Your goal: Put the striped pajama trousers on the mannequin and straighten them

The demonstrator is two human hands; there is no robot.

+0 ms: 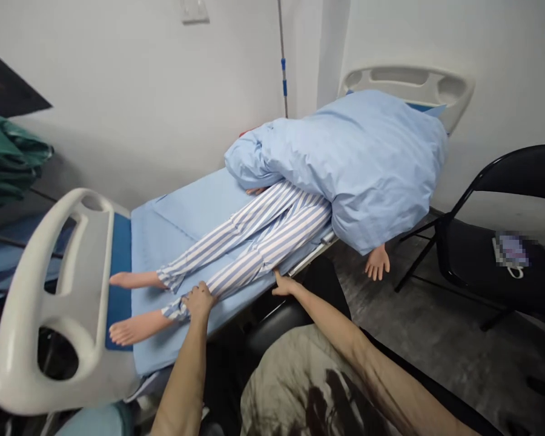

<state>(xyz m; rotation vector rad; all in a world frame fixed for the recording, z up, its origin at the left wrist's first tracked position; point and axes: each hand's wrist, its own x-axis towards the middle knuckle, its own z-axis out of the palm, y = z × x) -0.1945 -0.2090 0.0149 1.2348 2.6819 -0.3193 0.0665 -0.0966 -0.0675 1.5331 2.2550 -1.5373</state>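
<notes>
Two hands rest at the hospital bed (181,212)'s near edge: the left hand (198,301) spread on the manikin (249,254)'s striped shin, the right hand (284,284) open beside its leg. A blue sheet (358,163) covers its upper body.

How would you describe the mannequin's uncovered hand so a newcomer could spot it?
Find the hospital bed. A pale blue blanket covers the mannequin's upper half, and a bare hand hangs below its edge. Unlike the person's left hand and right hand, it shows no arm.

Head camera, worn by the person at the bedside

It looked forward and down, close over the dummy (136,330) near the bed's footboard (79,303), facing the wall (131,79).
</notes>
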